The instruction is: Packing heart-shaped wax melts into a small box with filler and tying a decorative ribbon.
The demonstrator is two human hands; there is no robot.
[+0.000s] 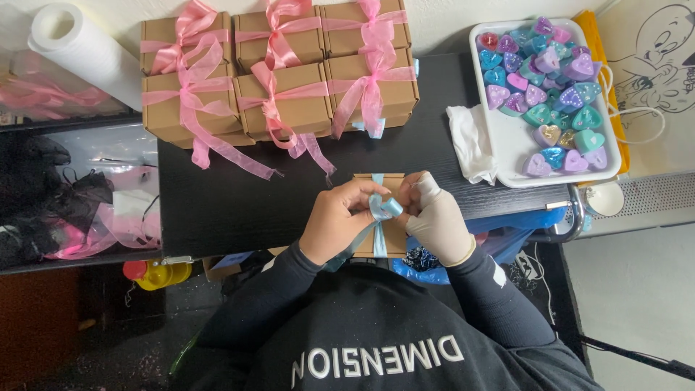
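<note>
Nearest the lens, my black long-sleeved top point(376, 340) fills the lower centre; above it my bare left hand point(337, 219) and white-gloved right hand point(436, 217) both pinch the light blue satin ribbon point(382, 208); it crosses the small brown cardboard box point(387, 239) at frame centre, on the black table point(239, 195); upper left, six pink-ribboned cardboard boxes point(279, 76); upper right, white tray point(507, 145) of heart-shaped pieces.
</note>
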